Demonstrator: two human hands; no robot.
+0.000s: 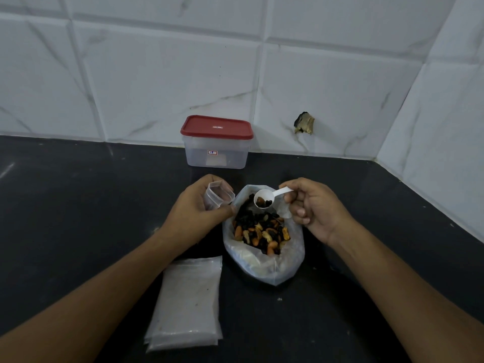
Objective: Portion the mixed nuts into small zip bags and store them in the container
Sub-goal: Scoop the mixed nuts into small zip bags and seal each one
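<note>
so the big nut bag is my anchor, mouth open, mixed nuts showing. right hand, off its far right edge, pinches a white scoop. the handle runs right toward the fingers and the bowl points left, hanging over the bag's far end with a few nuts in it. left hand, off the far left edge, curls round a small zip bag, roughly upright, mouth open. it's just left of the bowl, not touching, so i'd guess a short swing left, then tip. lidded container sits beyond the bag, spare bags near-left.
</note>
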